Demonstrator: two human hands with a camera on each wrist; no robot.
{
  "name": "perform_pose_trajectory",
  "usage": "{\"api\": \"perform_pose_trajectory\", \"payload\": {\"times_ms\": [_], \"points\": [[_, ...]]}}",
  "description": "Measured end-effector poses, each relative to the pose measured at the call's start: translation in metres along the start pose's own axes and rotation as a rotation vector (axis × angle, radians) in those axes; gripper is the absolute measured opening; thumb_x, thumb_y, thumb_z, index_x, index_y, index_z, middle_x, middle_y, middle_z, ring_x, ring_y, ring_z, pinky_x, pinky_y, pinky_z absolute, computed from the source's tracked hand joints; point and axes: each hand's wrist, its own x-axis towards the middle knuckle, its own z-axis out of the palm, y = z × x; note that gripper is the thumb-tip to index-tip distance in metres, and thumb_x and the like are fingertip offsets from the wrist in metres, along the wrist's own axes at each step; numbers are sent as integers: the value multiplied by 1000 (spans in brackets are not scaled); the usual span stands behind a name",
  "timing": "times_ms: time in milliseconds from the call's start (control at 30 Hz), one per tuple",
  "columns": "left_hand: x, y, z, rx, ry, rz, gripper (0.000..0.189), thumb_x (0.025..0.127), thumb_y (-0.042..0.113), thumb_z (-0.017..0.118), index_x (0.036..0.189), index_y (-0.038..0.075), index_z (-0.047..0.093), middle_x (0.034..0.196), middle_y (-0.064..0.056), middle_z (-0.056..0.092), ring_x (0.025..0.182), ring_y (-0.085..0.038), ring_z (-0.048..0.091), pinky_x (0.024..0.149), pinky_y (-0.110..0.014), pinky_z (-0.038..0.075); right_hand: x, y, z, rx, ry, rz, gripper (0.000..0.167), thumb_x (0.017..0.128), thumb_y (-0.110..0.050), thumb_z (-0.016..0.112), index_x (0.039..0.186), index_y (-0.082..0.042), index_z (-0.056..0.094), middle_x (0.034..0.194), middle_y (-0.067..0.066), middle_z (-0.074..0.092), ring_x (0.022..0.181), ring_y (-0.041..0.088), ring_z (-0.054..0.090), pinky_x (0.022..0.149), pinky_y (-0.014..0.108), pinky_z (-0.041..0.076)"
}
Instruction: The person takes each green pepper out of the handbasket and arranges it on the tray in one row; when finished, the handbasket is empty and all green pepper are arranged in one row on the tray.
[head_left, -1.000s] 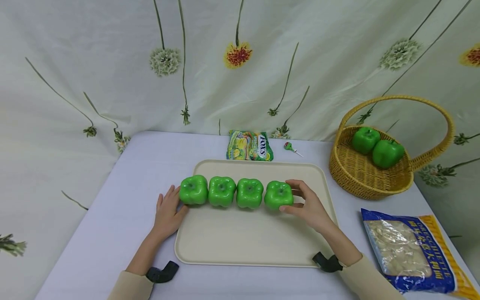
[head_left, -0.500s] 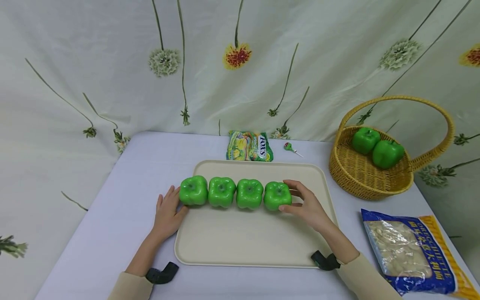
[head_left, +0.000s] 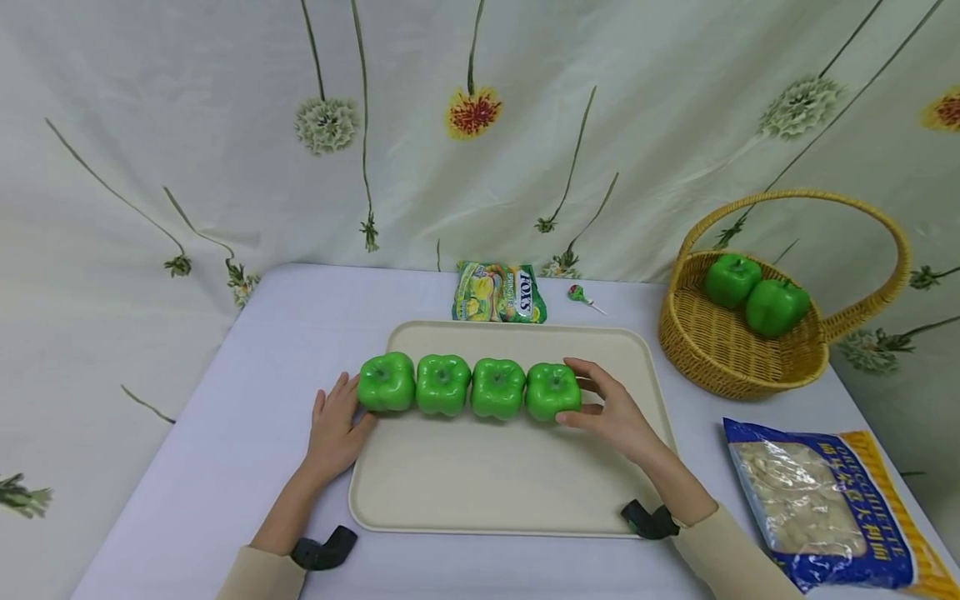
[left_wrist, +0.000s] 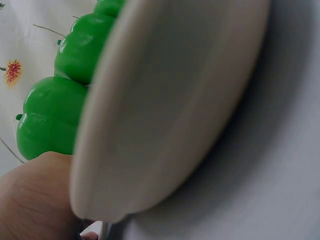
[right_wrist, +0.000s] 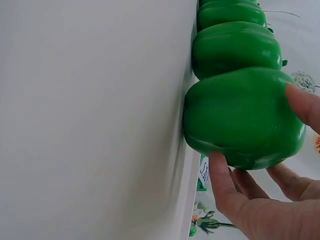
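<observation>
Right hand [head_left: 613, 414]: thumb and fingers gripping the rightmost pepper [head_left: 551, 392].
Left hand [head_left: 333, 432]: fingers extended, against the leftmost pepper [head_left: 386, 382].
Pepper row [head_left: 442, 384]: four abreast on the tray [head_left: 495, 340].
Hidden: part of the row, behind the tray in the left-wrist view.
Room: tray floor [head_left: 487, 475] from row to near rim [head_left: 495, 532].

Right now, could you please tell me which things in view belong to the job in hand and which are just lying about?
Part of the job:
four peppers in a row, the rightmost one held by the right hand, the left hand at the other end
tray under them
probably the basket, holding two similar peppers

Apparently just lying about:
sweets bag
lollipop
pasta bag
</observation>
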Motion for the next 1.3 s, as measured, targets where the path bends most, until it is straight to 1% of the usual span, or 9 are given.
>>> {"api": "perform_pose_trajectory", "payload": {"times_ms": [333, 667, 733, 833, 967, 1067, 1133, 1233, 1300], "points": [[-1, 1, 0, -13, 16, 9, 54, 88, 9, 52, 140, -5, 46, 147, -27, 43, 144, -51, 22, 114, -69, 1, -6, -7, -12, -101, 11, -57, 78, 79, -12, 80, 145, -5, 40, 150, 19, 40, 134, 41, 45, 102, 53, 47], [-1, 4, -1, 2, 33, 24, 54, 88, 9, 52, 140, -6, 45, 145, -27, 45, 143, -50, 24, 113, -71, 3, -31, -45, -54, -300, 59, -104, 73, 82, -14, 78, 145, -5, 41, 146, 18, 46, 131, 39, 47, 101, 54, 48], [-2, 4, -2, 0, 29, 21, 55, 89, 9, 52, 141, -6, 45, 146, -27, 44, 143, -50, 24, 113, -70, 3, -34, -51, -66, -347, 93, -102, 74, 82, -14, 78, 145, -4, 41, 145, 20, 46, 129, 39, 48, 100, 45, 50], [-2, 4, -3, -3, 30, 22, 55, 89, 9, 52, 141, -6, 45, 146, -27, 44, 143, -50, 24, 113, -70, 3, -38, -55, -86, -396, 160, -96, 73, 84, -15, 77, 146, -3, 39, 145, 20, 46, 127, 34, 49, 96, 19, 49], [-2, 4, -3, -1, 26, 19, 55, 89, 10, 52, 141, -6, 44, 146, -27, 44, 143, -50, 23, 113, -70, 3, -38, -52, -118, -391, 267, -87, 73, 86, -15, 74, 148, -4, 37, 145, 16, 45, 121, 6, 49, 86, 1, 41], [-1, 4, -3, 3, 18, 12, 55, 90, 10, 52, 142, -6, 44, 147, -27, 43, 144, -50, 22, 113, -70, 3, -35, -52, -144, -376, 355, -24, 76, 89, -21, 72, 152, -9, 31, 150, 13, 40, 122, 1, 47, 84, 1, 41], [-1, 4, -3, 8, 16, 11, 55, 90, 9, 52, 142, -6, 43, 147, -27, 43, 144, -50, 23, 114, -70, 3, -32, -51, -161, -372, 422, 37, 78, 91, -28, 68, 155, -15, 26, 155, 12, 34, 131, 14, 45, 85, 2, 41], [-1, 3, -2, 11, 16, 13, 55, 90, 9, 51, 142, -6, 43, 147, -27, 43, 143, -50, 23, 114, -69, 3, -25, -49, -183, -367, 524, 146, 80, 93, -38, 63, 157, -23, 18, 162, 10, 23, 144, 31, 32, 104, 20, 41], [-1, 3, -1, 10, 18, 17, 55, 89, 9, 51, 141, -6, 44, 146, -27, 43, 143, -50, 23, 114, -69, 3, -19, -44, -196, -334, 589, 200, 80, 93, -41, 61, 157, -26, 16, 163, 7, 19, 148, 30, 25, 114, 37, 36]]}}
